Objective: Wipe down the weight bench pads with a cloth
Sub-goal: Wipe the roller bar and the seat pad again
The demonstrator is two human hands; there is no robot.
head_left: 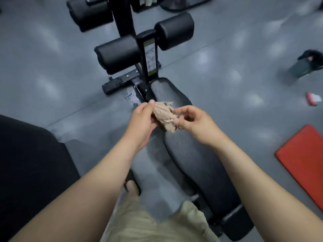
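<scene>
1. Gripping the crumpled tan cloth (165, 117) in the left hand (141, 123), thumb lying over its upper edge and fingers curling underneath; pinching the cloth's opposite side with the right hand (195, 124), thumb and forefinger closing on the fabric, the other fingers curling loosely.
2. Holding the cloth in the air between both hands, above the narrow far end of the bench pad (192, 154) and not touching it; reaching forward with both forearms bare, wrists angling inward towards each other.
3. Looking down along that long black textured bench pad, running from the lower right up towards the upright post (150, 56); standing just beside its left edge with a sandalled foot (132, 184) on the floor and khaki shorts (148, 224) filling the bottom of the view.
4. Facing three black roller pads around the post beyond the bench pad: the near left roller (118, 55), the right roller (174, 31) and the far left roller (90, 13); carrying a pale label on the post's front, too blurred for reading.
5. Standing on a grey floor (52, 67), glossy and reflecting soft patches of light; glistening with a wet patch (130, 95) just beside the bench's base.
6. Taking in, well apart on the right, a red mat (304, 159), a dark bottle (304, 65) and a small red-and-white item (313, 101); bordering a large black pad (31, 163) on the left.
</scene>
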